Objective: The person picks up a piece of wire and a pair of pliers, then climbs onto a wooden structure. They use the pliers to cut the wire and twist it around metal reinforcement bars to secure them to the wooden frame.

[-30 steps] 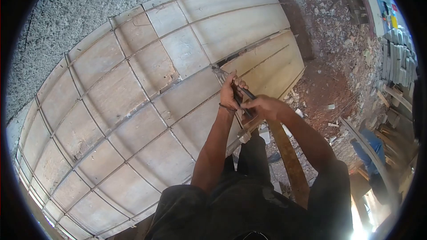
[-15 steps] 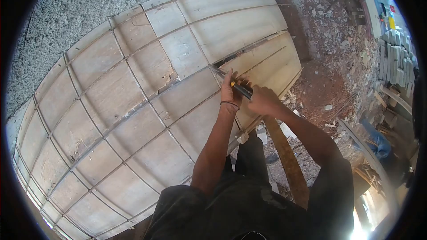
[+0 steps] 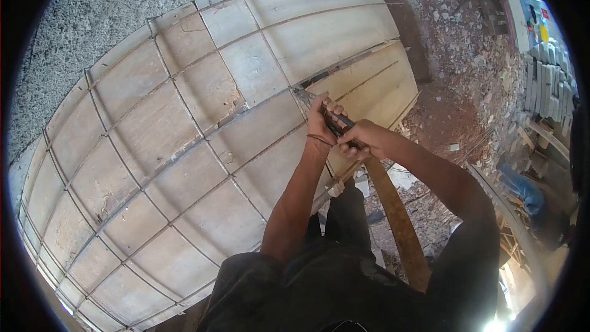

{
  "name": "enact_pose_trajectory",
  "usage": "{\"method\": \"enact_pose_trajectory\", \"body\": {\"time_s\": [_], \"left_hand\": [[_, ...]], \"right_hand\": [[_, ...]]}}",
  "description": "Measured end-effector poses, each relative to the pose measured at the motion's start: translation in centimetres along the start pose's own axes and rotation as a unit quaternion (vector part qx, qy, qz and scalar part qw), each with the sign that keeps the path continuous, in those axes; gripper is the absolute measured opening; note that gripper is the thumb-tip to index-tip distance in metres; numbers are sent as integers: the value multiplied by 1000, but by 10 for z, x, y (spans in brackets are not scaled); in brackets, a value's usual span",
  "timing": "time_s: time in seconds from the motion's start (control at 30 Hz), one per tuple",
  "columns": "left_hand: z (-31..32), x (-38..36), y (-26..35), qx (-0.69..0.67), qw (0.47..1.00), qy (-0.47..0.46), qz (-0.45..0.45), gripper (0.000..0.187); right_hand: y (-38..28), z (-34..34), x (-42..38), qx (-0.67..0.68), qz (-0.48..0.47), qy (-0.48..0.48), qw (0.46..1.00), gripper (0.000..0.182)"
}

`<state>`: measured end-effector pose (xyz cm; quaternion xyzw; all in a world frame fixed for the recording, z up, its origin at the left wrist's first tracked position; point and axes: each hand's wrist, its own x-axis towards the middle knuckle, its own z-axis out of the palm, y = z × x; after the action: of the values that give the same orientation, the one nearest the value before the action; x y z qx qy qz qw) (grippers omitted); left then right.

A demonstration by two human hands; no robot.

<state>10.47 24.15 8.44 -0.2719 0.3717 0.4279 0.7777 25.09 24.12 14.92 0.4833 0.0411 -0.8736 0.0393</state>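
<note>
The left hand point(image 3: 321, 120) is curled around a dark-handled tool point(image 3: 345, 121), fingers bent over it and thumb side up; the right hand point(image 3: 367, 137) is closed on its lower end, curled fingertips showing underneath. The tool slants above the rod grid point(image 3: 231, 176), its far tip by a crossing of the grid, next to the yellowish panel point(image 3: 381, 89) at the grid's right end. The hands hide much of the tool, so I cannot tell whether the tip grips a rod.

Half a second ago the right hand was a fist farther along the handle, and more of the tool showed between the hands; now the two are almost touching. The tip has stayed by the same crossing of the grid.

The left forearm reaches up fairly straight over the grid, a dark band point(image 3: 319, 140) at the wrist. The right elbow is bent outward beyond the grid's edge, the forearm slanting inward.
</note>
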Motion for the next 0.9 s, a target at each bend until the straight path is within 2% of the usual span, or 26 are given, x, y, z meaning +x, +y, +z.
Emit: {"method": "enact_pose_trajectory", "body": {"time_s": [0.07,0.1,0.17,0.2,0.23,0.27,0.3,0.33,0.37,0.4,0.43,0.47,0.5,0.53,0.57,0.6,0.67,0.7,0.77,0.8,0.83,0.87,0.9], "left_hand": [[1,-2,-1,-10,999,-29,28,28],[16,-3,-2,-9,999,-30,28,28],[47,-8,-9,-77,996,40,14,29],[60,-11,-11,-101,993,62,9,29],[70,-16,-8,-100,990,99,28,30],[73,-20,-7,-98,985,138,47,30],[62,-12,-6,-95,985,138,47,30],[46,-2,-5,-51,992,93,70,30],[35,6,-3,-8,994,47,95,30],[33,9,-3,-10,994,45,99,30],[33,15,-5,12,993,63,101,31],[29,15,-8,33,991,87,101,32],[26,12,-7,28,990,90,103,32],[22,10,-3,17,994,71,86,32],[17,9,-1,9,996,50,67,33],[12,7,0,10,996,50,69,33],[1,6,2,-22,997,-54,48,33],[-5,8,3,-23,997,-53,46,33],[-15,9,5,-35,993,-110,37,29],[-2,5,5,-33,992,-113,38,29],[11,0,2,-39,998,-39,22,30],[25,-8,-1,-48,998,35,6,31],[37,-15,-4,-50,998,33,5,31]], "right_hand": [[-4,6,-5,-26,18,33,999,22],[-14,12,-13,-189,-110,125,968,21],[-22,20,-18,-344,-230,212,885,21],[-25,23,-19,-551,-245,308,736,26],[-26,25,-21,-716,-241,379,535,30],[-21,27,-21,-714,-240,379,537,30],[-14,31,-20,-729,-241,406,496,35],[-9,34,-19,-742,-240,433,452,40],[-5,35,-19,-742,-242,434,450,40],[-2,34,-19,-723,-254,432,475,35],[-1,29,-20,-703,-265,431,500,30],[-7,20,-23,-705,-263,429,500,30],[-23,9,-27,-564,-192,305,743,28],[-33,3,-29,-369,-100,153,911,26],[-36,11,-36,-193,-72,110,972,23],[-31,12,-33,-194,-73,109,972,23],[-20,5,-19,35,6,-39,999,27],[-11,-2,-8,37,7,-38,999,27],[1,-11,11,7,56,-31,998,23],[-7,-9,8,6,53,-32,998,23],[-13,-7,4,-168,13,64,984,20],[-18,-4,0,-336,-27,158,928,18],[-18,4,-4,-337,-25,160,927,18]]}}
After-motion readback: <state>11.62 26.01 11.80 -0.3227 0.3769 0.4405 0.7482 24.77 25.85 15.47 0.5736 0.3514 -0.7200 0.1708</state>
